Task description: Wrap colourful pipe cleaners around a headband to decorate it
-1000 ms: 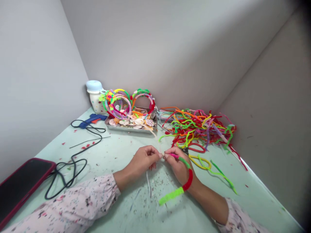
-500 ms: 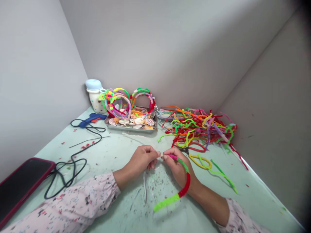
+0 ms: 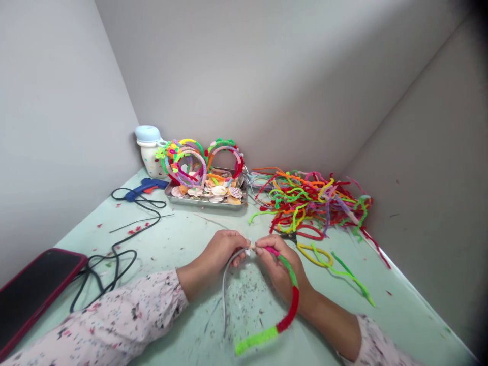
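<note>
- Left hand [image 3: 219,251] closed, pinching the tip of a bare headband [image 3: 224,290], which hangs down over the worktop [image 3: 152,244]
- Right hand [image 3: 281,269] gripping a multicoloured pipe cleaner [image 3: 292,305] against that tip; wrapping barely begun, most of the band left
- Farther back: wrapped headbands [image 3: 224,150] on a shell tray [image 3: 206,202], loose pipe cleaner pile [image 3: 305,201] to the right

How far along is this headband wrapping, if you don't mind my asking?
Done: several headbands wrapped in coloured pipe cleaners stand by the metal tray. In hand: the left hand grips a pale headband, mostly bare, and the right hand pinches a multicoloured pipe cleaner against its end. Left: wrapping that bare length, with the loose pipe cleaner pile heaped nearby.
</note>
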Motion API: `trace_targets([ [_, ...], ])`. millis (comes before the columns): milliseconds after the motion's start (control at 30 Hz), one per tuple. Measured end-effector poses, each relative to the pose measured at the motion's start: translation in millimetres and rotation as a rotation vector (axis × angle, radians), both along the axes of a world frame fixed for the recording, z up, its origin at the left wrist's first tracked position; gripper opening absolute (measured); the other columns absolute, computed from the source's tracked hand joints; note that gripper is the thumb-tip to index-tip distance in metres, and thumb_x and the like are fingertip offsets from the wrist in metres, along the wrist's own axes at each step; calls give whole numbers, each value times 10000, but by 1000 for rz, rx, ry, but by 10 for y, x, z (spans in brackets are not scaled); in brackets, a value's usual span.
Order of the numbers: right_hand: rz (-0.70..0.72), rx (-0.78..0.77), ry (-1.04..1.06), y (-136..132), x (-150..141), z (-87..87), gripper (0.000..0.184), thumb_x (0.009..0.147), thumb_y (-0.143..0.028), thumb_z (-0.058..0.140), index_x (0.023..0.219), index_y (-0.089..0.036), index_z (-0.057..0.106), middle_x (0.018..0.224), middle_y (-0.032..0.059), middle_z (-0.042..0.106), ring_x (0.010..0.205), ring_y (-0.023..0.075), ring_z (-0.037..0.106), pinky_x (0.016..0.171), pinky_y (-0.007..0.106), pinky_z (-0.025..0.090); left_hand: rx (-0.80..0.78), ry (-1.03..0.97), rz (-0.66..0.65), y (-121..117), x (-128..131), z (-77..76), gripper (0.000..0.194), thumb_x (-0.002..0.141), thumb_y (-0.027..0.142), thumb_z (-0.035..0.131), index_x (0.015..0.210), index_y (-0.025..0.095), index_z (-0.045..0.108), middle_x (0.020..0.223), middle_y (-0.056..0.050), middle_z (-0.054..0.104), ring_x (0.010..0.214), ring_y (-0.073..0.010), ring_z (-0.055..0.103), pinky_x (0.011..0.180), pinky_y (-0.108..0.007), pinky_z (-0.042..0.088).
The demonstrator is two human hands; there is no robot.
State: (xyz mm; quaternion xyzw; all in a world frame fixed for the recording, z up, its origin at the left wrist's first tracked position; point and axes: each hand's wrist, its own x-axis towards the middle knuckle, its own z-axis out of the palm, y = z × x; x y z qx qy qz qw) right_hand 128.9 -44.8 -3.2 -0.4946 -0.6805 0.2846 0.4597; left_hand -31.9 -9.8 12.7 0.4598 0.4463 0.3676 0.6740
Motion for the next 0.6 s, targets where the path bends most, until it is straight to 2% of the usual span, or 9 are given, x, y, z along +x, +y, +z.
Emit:
trace_targets([
  [167, 30, 55, 6, 5, 6, -20, 89, 856, -244, 497, 876, -234, 583, 830, 25, 631, 785, 181, 594, 724, 278, 446, -3, -31, -12, -20, 7, 8, 166, 651, 211, 547, 513, 151, 479, 402, 42, 414, 344, -59, 329, 386, -222, 213],
  [367, 48, 88, 7, -9, 2, -9, 92, 850, -220, 503, 870, -235, 591, 844, 21, 638, 803, 175, 597, 744, 275, 444, -163, -35, -14, -26, 11, 16, 120, 655, 225, 536, 580, 134, 517, 454, 30, 456, 354, -48, 337, 387, -204, 198],
  [500, -55, -74, 84, 45, 0, 0, 94, 832, -310, 545, 843, -226, 585, 738, 3, 633, 698, 168, 587, 659, 271, 445, -105, -63, -46, -25, 18, 1, 185, 719, 298, 566, 644, 132, 531, 529, 21, 487, 389, -48, 374, 407, -196, 251],
  [600, -85, -250, 256, 128, 14, -27, 157, 806, -374, 573, 829, -219, 568, 713, 2, 645, 694, 171, 602, 668, 281, 459, 68, -21, 34, -30, 11, -23, 267, 793, 399, 527, 728, 141, 542, 593, 12, 503, 443, -71, 419, 448, -208, 317],
])
